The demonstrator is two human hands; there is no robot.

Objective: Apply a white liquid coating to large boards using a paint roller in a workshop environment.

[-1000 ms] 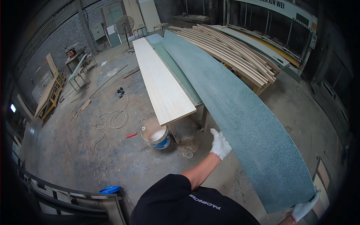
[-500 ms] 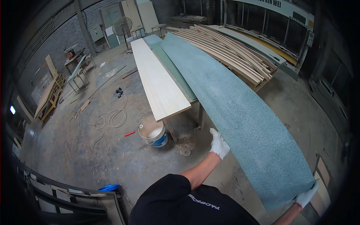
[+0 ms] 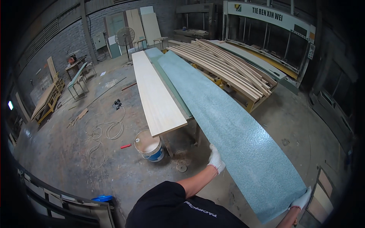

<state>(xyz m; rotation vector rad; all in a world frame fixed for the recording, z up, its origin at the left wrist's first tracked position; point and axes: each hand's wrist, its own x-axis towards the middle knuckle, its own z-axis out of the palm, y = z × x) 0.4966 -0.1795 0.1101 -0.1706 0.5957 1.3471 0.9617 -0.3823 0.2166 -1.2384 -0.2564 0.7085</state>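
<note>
A long blue-green sheet (image 3: 243,140) with a mottled surface stretches from me to the work stand, its near end bent slightly downward. My left hand (image 3: 216,159), in a white knitted glove, is closed round its left edge. My right hand (image 3: 301,200), also gloved, grips the near right corner; the fingers beneath are hidden. Left of the sheet lies a pale wooden board (image 3: 157,98), with a green panel (image 3: 176,93) partly visible between them. Below the board's near end stands a bucket (image 3: 149,146) containing whitish liquid, with a red-handled tool (image 3: 126,146) at its rim.
Long wooden strips (image 3: 228,68) are stacked on a stand to the right. Behind them rises a large press (image 3: 270,28). A cable (image 3: 99,133) and a small black tool (image 3: 117,104) lie on the floor at left. A standing fan (image 3: 124,37) is farther back.
My view has shifted, so the sheet and both hands appear lower and farther left. A bright reflection now shows on the sheet. Both hands keep their hold.
</note>
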